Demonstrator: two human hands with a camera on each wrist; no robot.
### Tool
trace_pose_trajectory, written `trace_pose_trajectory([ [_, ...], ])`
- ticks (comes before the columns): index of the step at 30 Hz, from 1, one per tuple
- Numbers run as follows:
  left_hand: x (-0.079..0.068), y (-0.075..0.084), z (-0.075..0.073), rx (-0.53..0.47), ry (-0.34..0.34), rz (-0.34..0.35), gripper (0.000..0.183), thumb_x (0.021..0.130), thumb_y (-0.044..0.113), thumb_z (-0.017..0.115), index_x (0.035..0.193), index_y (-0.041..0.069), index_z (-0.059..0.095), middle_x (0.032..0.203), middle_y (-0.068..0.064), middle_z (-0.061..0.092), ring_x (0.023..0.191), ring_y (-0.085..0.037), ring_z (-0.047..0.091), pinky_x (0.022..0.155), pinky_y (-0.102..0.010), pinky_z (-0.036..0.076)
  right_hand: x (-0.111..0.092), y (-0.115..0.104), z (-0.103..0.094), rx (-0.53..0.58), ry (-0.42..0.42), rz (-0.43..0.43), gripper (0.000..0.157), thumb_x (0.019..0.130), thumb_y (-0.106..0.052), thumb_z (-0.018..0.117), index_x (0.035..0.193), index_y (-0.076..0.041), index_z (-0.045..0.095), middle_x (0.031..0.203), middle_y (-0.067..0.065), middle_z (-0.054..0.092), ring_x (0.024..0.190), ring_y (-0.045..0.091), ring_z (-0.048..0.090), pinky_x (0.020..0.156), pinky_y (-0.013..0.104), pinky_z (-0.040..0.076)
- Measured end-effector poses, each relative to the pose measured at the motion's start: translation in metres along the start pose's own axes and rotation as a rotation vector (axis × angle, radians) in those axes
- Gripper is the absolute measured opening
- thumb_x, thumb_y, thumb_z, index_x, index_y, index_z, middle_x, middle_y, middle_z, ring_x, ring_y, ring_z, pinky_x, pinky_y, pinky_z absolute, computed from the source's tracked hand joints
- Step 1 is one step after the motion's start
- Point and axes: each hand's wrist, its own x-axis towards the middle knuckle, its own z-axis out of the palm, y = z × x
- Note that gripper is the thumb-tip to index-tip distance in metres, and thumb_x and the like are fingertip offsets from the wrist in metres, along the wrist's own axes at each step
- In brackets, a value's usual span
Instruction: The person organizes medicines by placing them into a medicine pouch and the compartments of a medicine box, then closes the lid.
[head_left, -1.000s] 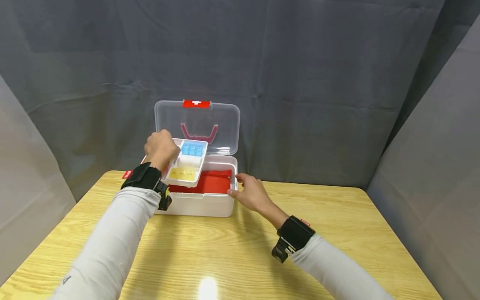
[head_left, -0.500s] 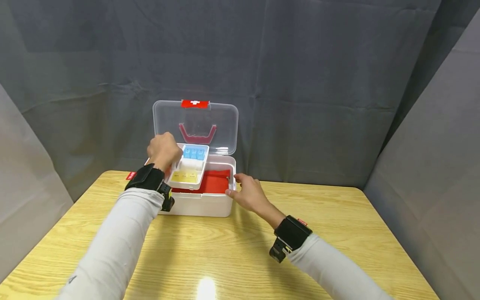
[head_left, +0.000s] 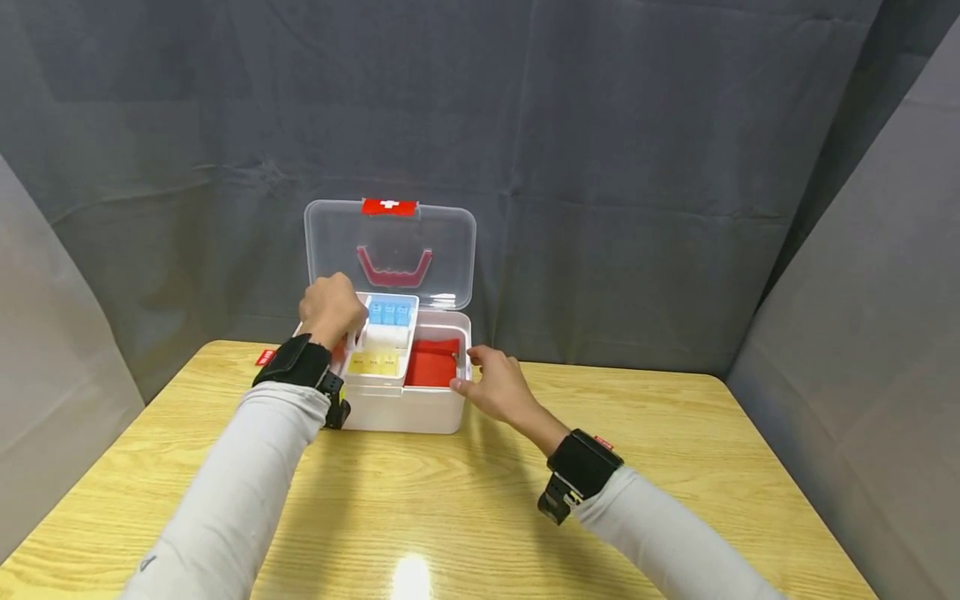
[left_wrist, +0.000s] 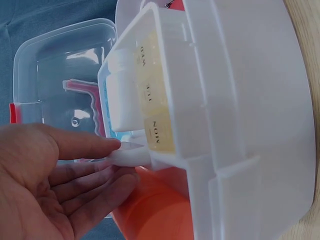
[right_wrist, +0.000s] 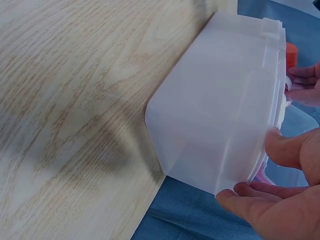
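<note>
A white first-aid box (head_left: 408,410) stands on the table with its clear lid (head_left: 452,250) raised at the back. My left hand (head_left: 332,307) pinches the white handle (left_wrist: 131,155) of an inner tray (left_wrist: 187,110) between thumb and fingers. The tray sits in the left part of the box opening, carrying a blue pill case (head_left: 390,312), a yellow pill case (head_left: 375,363) and a white bottle (left_wrist: 122,97). A red pouch (head_left: 431,368) lies in the box, partly covered by the tray. My right hand (head_left: 504,386) holds the box's right end, thumb at the front corner and fingers at the side.
An orange object (left_wrist: 160,212) shows under the tray handle at the box's left. The wooden table (head_left: 480,517) extends in front and to the right. A dark grey cloth (head_left: 637,183) hangs close behind the box, with lighter cloth panels at both sides.
My left hand has lowered the tray and moved it slightly right; its tilt has lessened and its front edge now lies at the box's front rim. My right hand stays at the box's right end.
</note>
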Motion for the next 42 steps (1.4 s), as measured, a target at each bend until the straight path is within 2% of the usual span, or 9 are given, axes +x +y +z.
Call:
trace_pose_trajectory([
  [5,0.0,0.0,-0.004,0.001,0.003,0.006,0.023,0.081,0.012,0.065,0.096,-0.005,0.068,0.105,-0.026,0.067,0.094,-0.039,0.062,0.076,-0.046,0.056,0.0,0.002,-0.002,-0.013,0.016,-0.013,0.052,0.087,-0.019,0.078,0.128,0.009,0.062,0.126,0.023,0.068,0.114,0.039,0.066,0.098,0.049,0.054],
  [15,0.0,-0.003,-0.007,-0.001,-0.034,-0.011,0.026,0.077,0.009,0.067,0.098,-0.006,0.065,0.106,-0.026,0.064,0.091,-0.036,0.058,0.073,-0.045,0.055,-0.001,0.003,-0.004,-0.02,0.023,-0.002,0.052,0.087,-0.018,0.079,0.127,0.009,0.062,0.124,0.023,0.069,0.113,0.039,0.066,0.098,0.05,0.054],
  [26,-0.004,-0.003,-0.012,0.001,-0.036,-0.007,0.023,0.079,0.009,0.065,0.097,-0.006,0.065,0.107,-0.027,0.064,0.092,-0.037,0.058,0.074,-0.045,0.054,-0.002,0.0,-0.002,-0.024,0.017,0.008,0.052,0.087,-0.019,0.079,0.128,0.008,0.062,0.124,0.021,0.069,0.113,0.038,0.066,0.098,0.049,0.054],
  [35,-0.008,-0.006,-0.018,-0.014,-0.05,0.006,0.02,0.075,0.005,0.071,0.09,-0.007,0.068,0.095,-0.024,0.063,0.086,-0.038,0.059,0.06,-0.035,0.048,-0.003,-0.003,-0.003,-0.011,0.019,0.002,0.051,0.087,-0.018,0.078,0.128,0.008,0.062,0.123,0.021,0.07,0.111,0.038,0.066,0.097,0.049,0.054],
  [42,-0.006,-0.006,-0.017,-0.007,-0.059,0.012,0.019,0.076,0.007,0.071,0.089,-0.006,0.067,0.092,-0.023,0.062,0.085,-0.038,0.06,0.057,-0.033,0.047,-0.002,-0.001,-0.002,-0.02,0.023,0.001,0.051,0.087,-0.018,0.078,0.127,0.008,0.062,0.123,0.021,0.07,0.111,0.038,0.066,0.097,0.049,0.054],
])
